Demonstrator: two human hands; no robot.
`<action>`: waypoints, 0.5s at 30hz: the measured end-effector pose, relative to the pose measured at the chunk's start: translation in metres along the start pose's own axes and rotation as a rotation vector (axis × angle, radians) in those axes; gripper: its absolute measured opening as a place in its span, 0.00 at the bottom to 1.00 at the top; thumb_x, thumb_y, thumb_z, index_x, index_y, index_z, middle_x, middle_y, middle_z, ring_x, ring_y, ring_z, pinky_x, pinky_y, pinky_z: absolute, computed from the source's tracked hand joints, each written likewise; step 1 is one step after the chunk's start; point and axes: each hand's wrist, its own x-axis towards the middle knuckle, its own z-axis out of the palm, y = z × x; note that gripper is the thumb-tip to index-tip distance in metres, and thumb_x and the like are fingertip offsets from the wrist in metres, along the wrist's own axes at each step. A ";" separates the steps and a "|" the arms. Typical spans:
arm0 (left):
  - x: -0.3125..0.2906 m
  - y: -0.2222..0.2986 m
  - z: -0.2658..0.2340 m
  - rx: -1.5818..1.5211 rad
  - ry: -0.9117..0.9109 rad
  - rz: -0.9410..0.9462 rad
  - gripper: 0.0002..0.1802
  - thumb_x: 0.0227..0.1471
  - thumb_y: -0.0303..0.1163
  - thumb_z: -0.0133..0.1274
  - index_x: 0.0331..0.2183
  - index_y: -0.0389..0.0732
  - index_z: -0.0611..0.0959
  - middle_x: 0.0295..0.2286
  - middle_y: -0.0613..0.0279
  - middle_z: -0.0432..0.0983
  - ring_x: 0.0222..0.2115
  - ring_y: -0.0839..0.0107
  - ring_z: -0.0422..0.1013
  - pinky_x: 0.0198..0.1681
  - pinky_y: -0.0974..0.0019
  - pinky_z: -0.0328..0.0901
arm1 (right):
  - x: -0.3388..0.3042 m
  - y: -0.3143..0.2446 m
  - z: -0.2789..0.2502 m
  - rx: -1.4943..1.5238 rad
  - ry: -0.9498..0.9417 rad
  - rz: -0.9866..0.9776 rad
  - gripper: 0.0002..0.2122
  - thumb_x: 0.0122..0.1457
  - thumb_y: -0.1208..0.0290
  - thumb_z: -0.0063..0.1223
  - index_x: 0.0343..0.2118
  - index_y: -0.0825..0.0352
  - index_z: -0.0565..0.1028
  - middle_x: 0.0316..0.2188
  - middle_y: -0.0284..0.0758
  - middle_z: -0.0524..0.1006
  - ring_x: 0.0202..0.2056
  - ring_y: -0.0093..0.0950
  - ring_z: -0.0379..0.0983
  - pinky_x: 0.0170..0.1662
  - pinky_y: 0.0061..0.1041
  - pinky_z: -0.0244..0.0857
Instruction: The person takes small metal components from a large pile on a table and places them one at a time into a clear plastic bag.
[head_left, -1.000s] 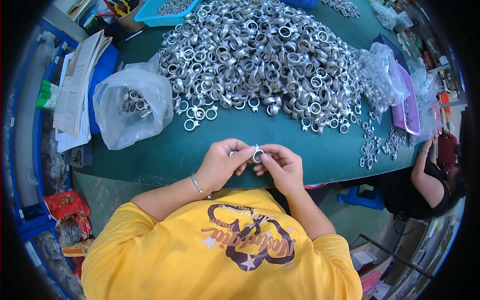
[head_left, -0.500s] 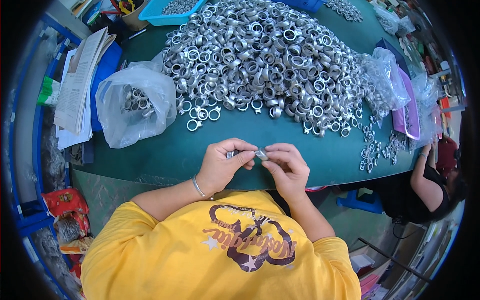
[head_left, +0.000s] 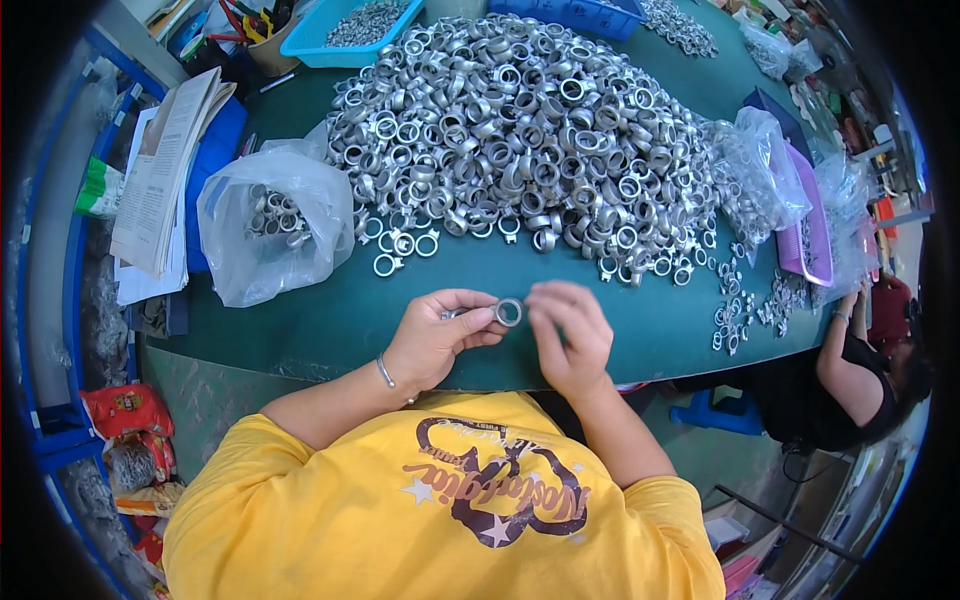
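Observation:
My left hand [head_left: 435, 335] pinches a grey metal ring clamp [head_left: 509, 312] between thumb and forefinger, its round hole facing up toward me. A bit of metal also shows under the curled fingers of that hand; its shape is mostly hidden. Just right of the ring, my right hand [head_left: 572, 340] is apart from it, fingers loosely bent and smeared by motion, with nothing visible in them. Beyond both hands a big heap of similar metal ring clamps [head_left: 520, 150] covers the green table [head_left: 330, 335]. A few loose ones [head_left: 427, 243] lie at its near left edge.
A clear plastic bag [head_left: 240, 265] holding several rings stands left, beside papers [head_left: 165, 180]. Light-blue [head_left: 300, 48] and dark-blue trays [head_left: 590, 18] are at the back. Right are a bagged pile [head_left: 775, 170], a purple basket [head_left: 812, 210] and small metal parts [head_left: 733, 320]. Another person [head_left: 850, 385] sits far right.
My right hand has let go of the ring and moved slightly right. The ring, still in my left hand, has turned so its hole shows. The view has shifted slightly.

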 end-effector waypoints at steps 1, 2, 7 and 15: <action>0.001 0.001 0.002 -0.025 0.033 0.010 0.10 0.51 0.26 0.48 0.37 0.32 0.75 0.30 0.56 0.74 0.31 0.69 0.73 0.36 0.68 0.70 | 0.005 0.012 0.004 -0.101 0.054 -0.029 0.07 0.44 0.84 0.54 0.29 0.72 0.73 0.29 0.41 0.73 0.29 0.34 0.71 0.33 0.26 0.67; 0.002 0.001 0.003 -0.048 0.064 0.017 0.11 0.51 0.26 0.48 0.37 0.32 0.74 0.30 0.56 0.74 0.31 0.69 0.73 0.36 0.68 0.70 | 0.012 0.022 0.007 -0.182 0.063 0.079 0.08 0.46 0.84 0.53 0.31 0.71 0.71 0.28 0.41 0.72 0.28 0.35 0.71 0.32 0.28 0.66; 0.005 0.007 0.002 -0.071 0.040 -0.067 0.11 0.51 0.24 0.47 0.39 0.33 0.74 0.28 0.58 0.73 0.33 0.68 0.73 0.35 0.70 0.70 | 0.018 0.047 0.014 -0.350 -0.028 0.202 0.10 0.46 0.80 0.53 0.34 0.69 0.70 0.26 0.40 0.71 0.28 0.38 0.69 0.30 0.31 0.65; 0.003 0.001 0.001 0.429 -0.025 0.349 0.18 0.44 0.17 0.52 0.41 0.33 0.73 0.31 0.60 0.72 0.36 0.69 0.72 0.39 0.73 0.68 | -0.001 0.023 0.005 -0.130 -0.156 0.288 0.10 0.45 0.82 0.52 0.33 0.69 0.72 0.25 0.38 0.71 0.24 0.32 0.70 0.27 0.25 0.65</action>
